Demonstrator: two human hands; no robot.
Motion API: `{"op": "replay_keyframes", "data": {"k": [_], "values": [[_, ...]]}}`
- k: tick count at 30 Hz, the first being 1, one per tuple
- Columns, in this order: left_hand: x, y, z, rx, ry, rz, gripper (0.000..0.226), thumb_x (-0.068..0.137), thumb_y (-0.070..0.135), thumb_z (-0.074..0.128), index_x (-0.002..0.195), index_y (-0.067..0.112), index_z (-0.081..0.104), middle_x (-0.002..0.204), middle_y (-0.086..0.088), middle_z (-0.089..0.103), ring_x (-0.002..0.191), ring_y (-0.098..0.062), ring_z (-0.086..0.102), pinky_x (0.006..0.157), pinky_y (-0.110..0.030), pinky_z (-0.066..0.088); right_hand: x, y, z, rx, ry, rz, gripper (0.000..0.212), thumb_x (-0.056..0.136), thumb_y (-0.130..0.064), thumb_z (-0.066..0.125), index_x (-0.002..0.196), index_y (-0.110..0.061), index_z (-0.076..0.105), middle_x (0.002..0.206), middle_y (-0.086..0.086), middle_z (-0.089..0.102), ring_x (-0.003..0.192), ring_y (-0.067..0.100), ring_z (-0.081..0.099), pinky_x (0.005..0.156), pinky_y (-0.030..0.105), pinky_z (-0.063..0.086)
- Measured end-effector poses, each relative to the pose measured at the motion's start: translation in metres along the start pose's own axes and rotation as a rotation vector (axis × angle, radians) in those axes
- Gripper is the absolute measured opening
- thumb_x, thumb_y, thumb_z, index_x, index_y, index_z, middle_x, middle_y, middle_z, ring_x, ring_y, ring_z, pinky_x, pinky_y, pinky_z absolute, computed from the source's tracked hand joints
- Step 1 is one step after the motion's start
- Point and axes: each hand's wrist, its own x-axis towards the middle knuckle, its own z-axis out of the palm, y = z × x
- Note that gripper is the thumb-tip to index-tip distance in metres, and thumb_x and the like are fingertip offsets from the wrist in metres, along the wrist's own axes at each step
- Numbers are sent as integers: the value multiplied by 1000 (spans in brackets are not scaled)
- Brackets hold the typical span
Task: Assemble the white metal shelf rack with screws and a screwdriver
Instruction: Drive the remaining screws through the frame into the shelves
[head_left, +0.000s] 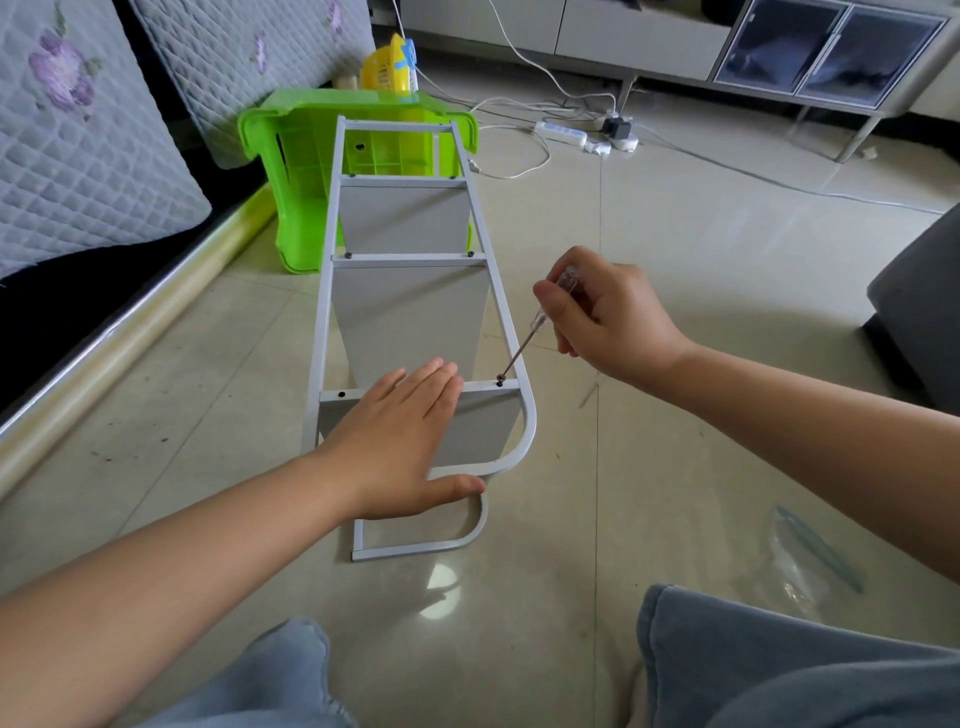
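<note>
The white metal shelf rack (324, 291) lies on its side on the tiled floor, running away from me, with grey shelf panels between its two tube frames. My left hand (400, 441) presses flat on the nearest crossbar and panel, fingers straight, thumb along the frame's curved end. My right hand (608, 317) grips a clear-handled screwdriver (535, 325). Its tip sits on a dark screw (500, 378) at the right end of that crossbar. Another dark screw (341, 394) shows at the crossbar's left end.
A green plastic bin (296, 156) stands on its side behind the rack, with a yellow basket (384, 65) beyond. A sofa edge (104, 332) runs along the left. A power strip (563, 132) and cables lie far right. A clear plastic bag (810, 551) lies by my right knee.
</note>
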Motion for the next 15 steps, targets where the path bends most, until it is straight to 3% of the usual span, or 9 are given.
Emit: {"op": "replay_keyframes", "data": {"k": [3, 6, 8, 11, 13, 15], "values": [[0, -1, 0, -2, -4, 5, 130, 38, 80, -35, 145, 9, -17, 154, -3, -20, 142, -17, -20, 106, -27, -16, 1, 0, 0, -10, 27, 22, 16, 93, -13, 50, 79, -9, 46, 56, 24, 58, 48, 25, 52, 53, 28, 42], [0, 0, -1, -2, -9, 7, 126, 42, 80, -30, 145, 9, -19, 154, -4, -22, 141, -17, -22, 105, -25, -18, 2, -1, 1, -42, 60, 41, 18, 92, -16, 53, 77, -7, 48, 54, 19, 56, 46, 19, 52, 52, 23, 41], [0, 1, -3, -1, -17, 1, 121, 46, 79, -24, 145, 9, -19, 153, -4, -23, 141, -16, -22, 104, -25, -19, 3, -3, 0, -88, 43, 7, 21, 90, -17, 57, 79, 0, 53, 53, 15, 56, 53, 28, 57, 53, 25, 41], [0, 1, -3, 4, -5, 6, 122, 46, 79, -25, 145, 8, -18, 154, -5, -22, 141, -17, -21, 104, -25, -18, 9, -15, -7, -194, -120, -87, 22, 89, -18, 58, 85, 4, 57, 55, -1, 53, 52, 20, 55, 53, 14, 38], [0, 0, -1, 7, 16, 14, 126, 43, 80, -32, 146, 8, -17, 154, -6, -20, 142, -17, -20, 105, -26, -18, 15, -25, -13, -274, -241, -191, 21, 88, -16, 61, 85, 4, 59, 57, -3, 51, 48, 7, 44, 55, 8, 36], [1, -1, 1, 2, 23, 11, 129, 41, 80, -36, 146, 8, -16, 154, -6, -19, 141, -17, -20, 105, -26, -19, 22, -33, -17, -349, -321, -228, 19, 87, -16, 61, 84, 3, 60, 59, -6, 48, 49, 6, 39, 55, 6, 34]]}}
